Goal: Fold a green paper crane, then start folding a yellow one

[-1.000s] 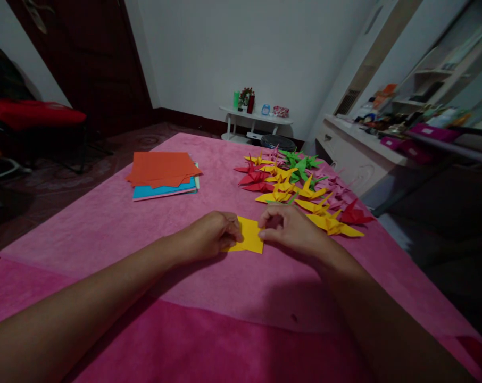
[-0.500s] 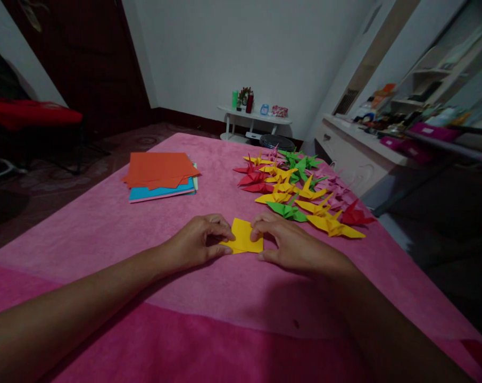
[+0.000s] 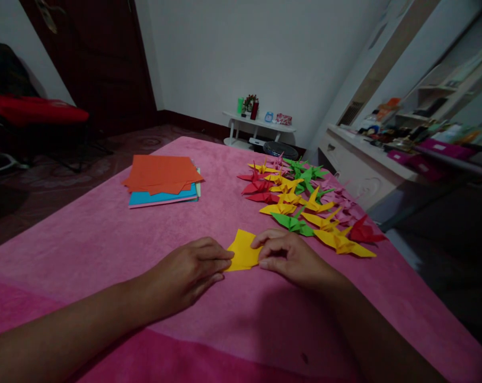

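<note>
A folded piece of yellow origami paper (image 3: 243, 251) lies on the pink tablecloth (image 3: 221, 319), low in front of me. My left hand (image 3: 191, 268) has its fingers closed together on the paper's left edge, the thumb lying below them. At the right edge my right hand (image 3: 292, 259) grips the paper between thumb and curled fingers. The fingers of both hands cover the sheet's outer corners. Just beyond my right hand sit several folded paper cranes, among them a green crane (image 3: 292, 224) and a yellow crane (image 3: 342, 243).
A stack of orange paper (image 3: 163, 173) rests on blue paper (image 3: 157, 198) at the table's left side. Red cranes (image 3: 257, 186) and pink ones stand farther back on the right. Past the table are a white shelf (image 3: 260, 123), a cluttered dresser (image 3: 360, 165) and a red-covered chair (image 3: 33, 110).
The yellow paper has turned slightly. My left hand has gone from a thumb-and-finger pinch to flatter fingers on its edge. My right hand still grips the right side. The whole view has shifted a little.
</note>
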Tool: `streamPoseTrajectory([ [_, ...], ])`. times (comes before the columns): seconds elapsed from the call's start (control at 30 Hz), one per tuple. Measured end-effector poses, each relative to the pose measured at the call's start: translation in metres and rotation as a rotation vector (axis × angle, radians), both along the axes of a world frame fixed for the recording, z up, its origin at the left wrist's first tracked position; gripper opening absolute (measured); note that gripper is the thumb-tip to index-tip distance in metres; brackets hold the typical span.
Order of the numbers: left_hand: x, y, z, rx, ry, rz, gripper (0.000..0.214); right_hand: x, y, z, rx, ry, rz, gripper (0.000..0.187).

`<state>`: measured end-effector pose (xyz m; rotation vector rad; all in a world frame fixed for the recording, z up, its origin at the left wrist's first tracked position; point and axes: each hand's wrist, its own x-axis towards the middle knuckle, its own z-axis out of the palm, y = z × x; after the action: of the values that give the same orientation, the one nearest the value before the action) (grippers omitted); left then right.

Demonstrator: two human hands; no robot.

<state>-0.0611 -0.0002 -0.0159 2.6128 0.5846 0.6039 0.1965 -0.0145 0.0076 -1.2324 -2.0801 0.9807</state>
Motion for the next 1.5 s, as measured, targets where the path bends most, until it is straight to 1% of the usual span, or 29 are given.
streamPoseTrajectory([
  [0.17, -0.002, 0.004, -0.004, -0.085, -0.070, -0.006, 0.026, -0.003, 0.001, -0.004, -0.049, 0.098, -0.088, 0.012],
  [0.27, -0.003, 0.004, -0.004, -0.130, -0.090, 0.002, 0.022, -0.006, 0.002, -0.006, -0.048, 0.127, -0.131, 0.014],
  [0.4, -0.003, 0.002, -0.002, -0.186, -0.086, 0.015, 0.012, -0.009, 0.003, -0.011, -0.024, 0.106, -0.200, 0.013],
  [0.53, -0.002, 0.002, -0.001, -0.196, -0.091, 0.014, 0.011, -0.009, 0.002, -0.014, 0.003, 0.064, -0.225, 0.012],
  [0.7, -0.002, 0.002, -0.001, -0.168, -0.097, 0.000, 0.011, -0.006, 0.003, -0.016, 0.010, 0.027, -0.170, 0.006],
  [0.8, -0.002, 0.002, 0.001, -0.117, -0.080, -0.017, 0.013, -0.005, 0.003, -0.016, 0.016, 0.024, -0.137, 0.008],
  [0.97, -0.001, -0.001, 0.004, 0.013, -0.039, -0.033, 0.021, -0.007, 0.004, -0.016, 0.023, 0.022, -0.157, 0.006],
  [1.07, 0.000, -0.002, 0.003, 0.055, -0.020, -0.028, 0.023, -0.009, 0.004, -0.017, 0.030, 0.017, -0.181, 0.008],
  [1.2, 0.000, -0.003, 0.002, 0.052, -0.023, -0.020, 0.023, -0.012, 0.004, -0.021, 0.067, 0.004, -0.225, 0.015],
  [1.33, 0.001, -0.004, 0.003, 0.016, -0.028, -0.005, 0.024, -0.012, 0.003, -0.025, 0.102, -0.049, -0.251, 0.015],
  [1.5, 0.002, -0.004, 0.002, -0.015, 0.012, 0.002, 0.027, -0.014, 0.003, -0.028, 0.138, -0.094, -0.283, 0.018],
])
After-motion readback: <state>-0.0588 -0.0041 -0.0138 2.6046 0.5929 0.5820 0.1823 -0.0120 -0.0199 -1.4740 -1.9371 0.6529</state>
